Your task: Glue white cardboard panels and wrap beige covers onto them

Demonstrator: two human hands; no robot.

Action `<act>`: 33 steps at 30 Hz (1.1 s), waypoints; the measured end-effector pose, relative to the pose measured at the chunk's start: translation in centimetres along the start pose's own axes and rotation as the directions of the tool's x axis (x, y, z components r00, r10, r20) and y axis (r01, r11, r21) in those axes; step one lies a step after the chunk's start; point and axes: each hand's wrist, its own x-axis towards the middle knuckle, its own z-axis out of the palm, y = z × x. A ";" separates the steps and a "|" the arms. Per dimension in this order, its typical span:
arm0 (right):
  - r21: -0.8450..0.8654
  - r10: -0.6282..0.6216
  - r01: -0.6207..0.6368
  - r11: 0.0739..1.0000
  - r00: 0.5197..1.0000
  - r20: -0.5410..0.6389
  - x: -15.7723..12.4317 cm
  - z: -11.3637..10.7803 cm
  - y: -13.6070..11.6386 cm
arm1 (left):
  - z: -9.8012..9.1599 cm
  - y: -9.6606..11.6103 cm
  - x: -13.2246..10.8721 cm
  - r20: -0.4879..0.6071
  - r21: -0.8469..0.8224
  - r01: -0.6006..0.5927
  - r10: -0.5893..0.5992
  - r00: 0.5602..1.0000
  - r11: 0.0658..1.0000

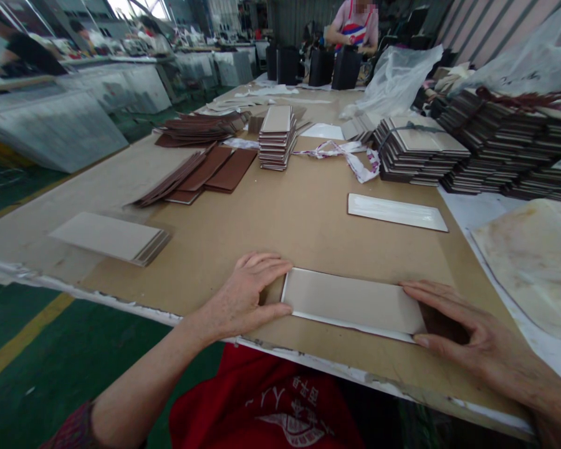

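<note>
A flat beige board [353, 302] with a white margin along its edges lies on the tan tabletop in front of me. My left hand [250, 293] holds its left end, thumb at the near corner and fingers at the far corner. At the opposite end, my right hand [467, 324] grips the board the same way, thumb near and fingers far. Beyond the board, to the right, lies a panel with a shiny white face [397, 212] and a thin dark edge. Left of my hands rests a low stack of beige boards [110, 237].
Brown panels [215, 171] lie fanned out at the left back, beside a stack of beige boards [277, 134]. Large stacks of dark-edged boards [509, 140] stand at the right. The table's near edge [303, 362] runs close to me. A person in an apron [353, 28] stands at the far end.
</note>
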 end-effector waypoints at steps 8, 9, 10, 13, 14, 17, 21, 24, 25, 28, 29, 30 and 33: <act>0.017 0.019 -0.019 1.000 1.000 0.002 0.2 -0.2 -0.8 | 0.1 0.0 0.0 0.023 0.033 -0.001 0.000 1.000 0.999; 0.026 0.019 -0.019 0.999 1.000 0.005 0.3 -0.3 -1.0 | 0.2 -0.1 -0.1 0.029 0.045 -0.004 0.002 1.000 0.999; 0.038 0.016 -0.017 0.999 1.000 0.014 0.3 -0.5 -1.4 | 0.2 -0.1 -0.1 0.032 0.059 -0.006 0.005 0.999 0.998; 0.088 -0.020 0.016 0.996 0.999 0.043 0.4 -0.8 -2.3 | 0.6 -0.4 -0.2 0.030 0.102 -0.014 0.011 0.999 0.995; 0.102 -0.036 0.031 0.994 0.998 0.048 0.5 -0.9 -2.6 | 0.7 -0.6 -0.3 0.028 0.110 -0.019 0.016 0.999 0.994; 0.113 -0.073 0.068 0.991 0.996 0.047 0.4 -1.0 -3.0 | 1.2 -1.2 -0.3 0.021 0.116 -0.038 0.036 0.999 0.992; 0.102 -0.104 0.099 0.990 0.993 0.052 0.0 -1.1 -3.0 | 1.5 -1.6 -0.4 0.009 0.123 -0.058 0.057 0.998 0.991; 0.085 -0.128 0.123 0.989 0.990 0.057 -0.2 -1.0 -3.0 | 1.6 -1.6 -0.4 0.003 0.127 -0.055 0.055 0.998 0.990; 0.078 -0.140 0.135 0.988 0.988 0.057 -0.2 -1.0 -2.9 | 1.6 -1.6 -0.4 0.004 0.129 -0.051 0.051 0.999 0.990; 0.047 -0.171 0.168 0.985 0.984 0.059 -0.4 -0.8 -2.8 | 1.6 -1.6 -0.4 0.014 0.132 -0.044 0.042 0.999 0.990; 0.033 -0.180 0.179 0.983 0.982 0.060 -0.5 -0.8 -2.8 | 1.6 -1.6 -0.4 0.016 0.132 -0.043 0.041 0.999 0.990; 0.018 -0.187 0.187 0.982 0.980 0.060 -0.6 -0.7 -2.8 | 1.6 -1.6 -0.4 0.018 0.132 -0.042 0.040 0.999 0.990; -0.030 -0.203 0.206 0.978 0.977 0.068 -0.8 -0.6 -2.9 | 1.6 -1.8 -0.4 0.024 0.132 -0.041 0.038 0.999 0.990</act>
